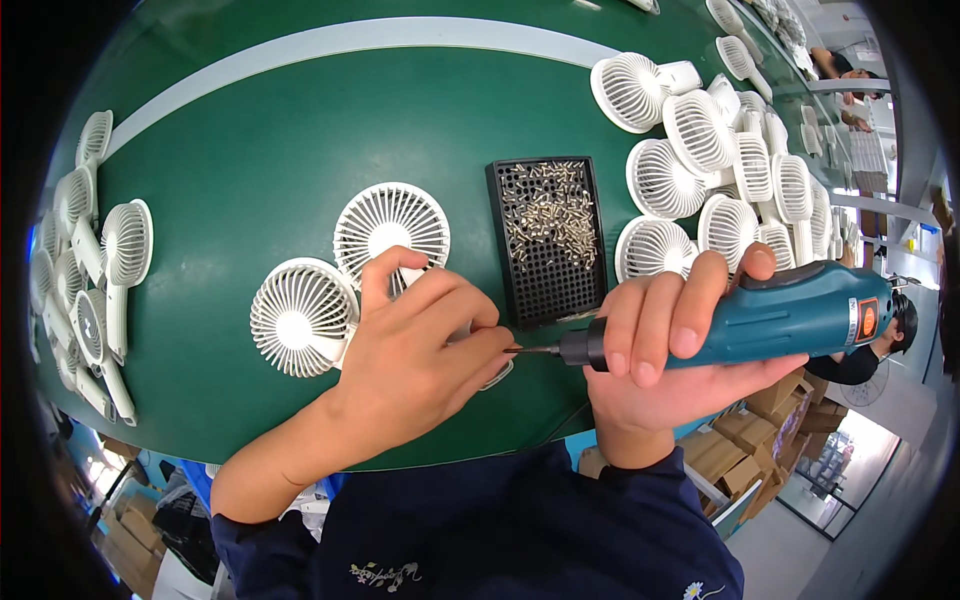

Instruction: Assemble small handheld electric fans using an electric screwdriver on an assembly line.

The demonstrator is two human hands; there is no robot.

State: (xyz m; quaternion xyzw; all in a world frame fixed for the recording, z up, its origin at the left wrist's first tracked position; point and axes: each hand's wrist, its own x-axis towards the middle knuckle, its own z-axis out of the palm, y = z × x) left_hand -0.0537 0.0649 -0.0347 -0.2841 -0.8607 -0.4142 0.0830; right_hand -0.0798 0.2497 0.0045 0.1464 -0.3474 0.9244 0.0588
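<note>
My right hand (pixel 650 350) is wrapped round a teal and black electric screwdriver (pixel 775 325), which lies sideways with its bit pointing left. The thin bit (pixel 535 350) reaches the fingertips of my left hand (pixel 425 335). Those fingers are closed over the handle of a white handheld fan (pixel 392 225), whose round grille faces up beyond the hand. A second white fan (pixel 300 318) lies beside it, its handle running beneath my left hand. The exact spot where the bit touches is hidden by my fingers.
A black perforated tray (pixel 550 300) with many small metal screws (pixel 550 215) sits between the hands on the green table (pixel 230 200). White fans (pixel 690 160) are piled at the right, more fans (pixel 95 290) at the left. People (pixel 865 350) and cardboard boxes (pixel 740 450) appear at right.
</note>
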